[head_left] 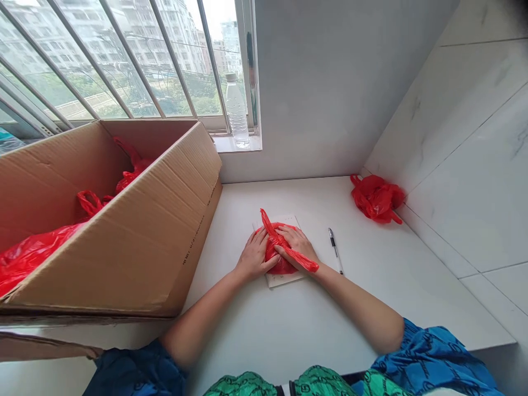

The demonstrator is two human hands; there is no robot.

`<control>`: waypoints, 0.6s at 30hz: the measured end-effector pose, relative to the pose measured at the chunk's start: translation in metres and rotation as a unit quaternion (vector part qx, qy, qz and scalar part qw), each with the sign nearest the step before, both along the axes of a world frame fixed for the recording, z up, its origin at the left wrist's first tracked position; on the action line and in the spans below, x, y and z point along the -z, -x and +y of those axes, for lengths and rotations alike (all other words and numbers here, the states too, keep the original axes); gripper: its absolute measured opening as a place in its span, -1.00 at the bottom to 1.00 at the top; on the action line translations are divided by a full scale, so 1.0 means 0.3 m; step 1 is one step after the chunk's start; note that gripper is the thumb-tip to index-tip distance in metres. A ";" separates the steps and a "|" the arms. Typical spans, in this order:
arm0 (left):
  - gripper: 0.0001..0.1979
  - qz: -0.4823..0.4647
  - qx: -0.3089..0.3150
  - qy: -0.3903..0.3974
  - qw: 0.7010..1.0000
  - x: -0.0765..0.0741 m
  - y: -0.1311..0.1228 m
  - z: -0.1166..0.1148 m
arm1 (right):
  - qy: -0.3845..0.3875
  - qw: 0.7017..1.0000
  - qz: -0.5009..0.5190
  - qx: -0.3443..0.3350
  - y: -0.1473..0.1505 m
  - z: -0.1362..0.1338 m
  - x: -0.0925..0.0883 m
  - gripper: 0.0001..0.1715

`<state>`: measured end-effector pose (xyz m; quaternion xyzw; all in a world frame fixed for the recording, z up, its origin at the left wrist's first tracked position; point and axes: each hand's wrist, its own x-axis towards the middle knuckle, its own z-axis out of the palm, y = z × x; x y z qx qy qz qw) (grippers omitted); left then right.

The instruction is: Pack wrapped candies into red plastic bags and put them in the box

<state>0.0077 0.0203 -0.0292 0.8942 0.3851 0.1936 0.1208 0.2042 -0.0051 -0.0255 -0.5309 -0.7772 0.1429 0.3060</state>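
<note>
A tied red plastic bag (282,266) rests on a sheet or pad of white paper (284,279) on the white table. My left hand (254,256) lies against the bag's left side with its fingers spread. On the right side, my right hand (297,247) presses on the bag with fingers stretched out, and one of the bag's twisted handles lies across it. The other handle sticks up between my hands. Just right of my right hand is a black and clear pen (335,250).
A large open cardboard box (165,220) holding red bags (37,253) stands at the left. Another red bag (377,199) sits at the back right by the tiled wall. A clear bottle (237,113) stands on the windowsill (220,144).
</note>
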 end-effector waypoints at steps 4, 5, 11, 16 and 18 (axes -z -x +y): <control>-0.34 -0.022 -0.004 0.016 1.000 -0.002 0.002 -0.020 | -0.037 0.999 0.001 -0.001 0.004 -0.012 0.025 -0.44; -0.35 -0.036 -0.002 0.019 0.999 -0.006 0.004 -0.031 | -0.053 0.999 0.004 -0.004 0.003 -0.018 0.031 -0.45; -0.43 -0.204 -0.023 0.055 0.977 -0.118 0.033 -0.157 | -0.175 0.982 0.030 -0.064 -0.031 -0.094 -0.011 -0.75; -0.18 -0.257 0.011 0.121 0.959 -0.282 0.049 -0.303 | -0.095 0.983 0.042 -0.150 -0.044 -0.205 -0.117 -0.74; 0.01 -0.197 0.030 0.104 0.974 -0.312 0.042 -0.347 | -0.084 0.978 0.062 -0.180 -0.024 -0.251 -0.142 -0.65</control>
